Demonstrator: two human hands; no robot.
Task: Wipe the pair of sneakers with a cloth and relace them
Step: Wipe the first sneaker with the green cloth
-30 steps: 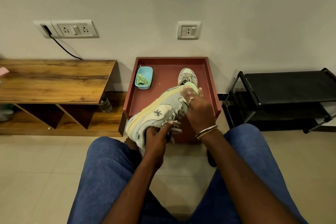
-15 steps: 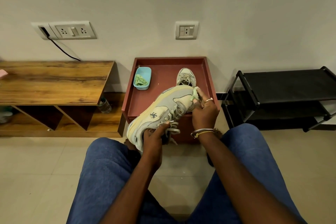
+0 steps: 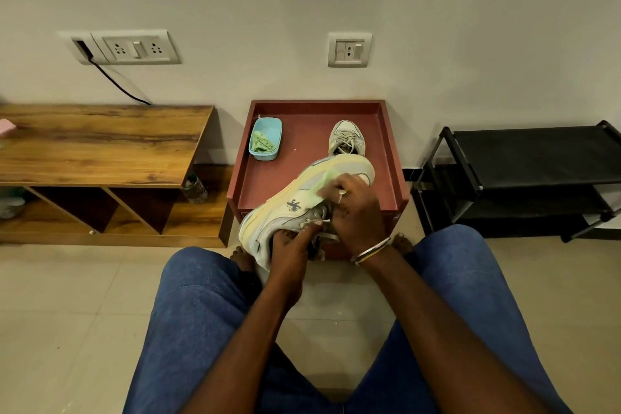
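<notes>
**Wiping under way on first sneaker, relacing yet to start**

Sitting on a pale tiled floor (image 3: 67, 312) in blue jeans (image 3: 201, 296), a person cleans one shoe of a pair against a plain wall, between a low table (image 3: 100, 144) of wood-grain board and a black shoe rack (image 3: 537, 158) with fabric shelves. Straight ahead stands a square, dull-red stand (image 3: 316, 104) with a raised rim.

The held sneaker (image 3: 279, 215), a chunky trainer with a thick cream sole and grey panels of mesh and suede-like material, is raised on its side just over the stand's near edge. Its mate, the second sneaker (image 3: 346, 139), sits upright at the back right of the stand, laces in place, beside a rounded light-blue plastic tub (image 3: 268, 126) holding a crumpled green wad (image 3: 262, 144).

The left hand (image 3: 289, 245) grips the held sneaker at its heel opening, thumb lying over the laces. The right hand (image 3: 359, 212), with metal bangles (image 3: 371, 249) at the wrist, has its fingers curled round a soft pale-green cloth (image 3: 321, 186) and presses it against the shoe's side.

The wiping step appears to be in hand, early in the task. Next would likely come turning the shoe to reach its unwiped sides, which calls for a firm heel grip. Whether its laces are loosened cannot be told.
</notes>
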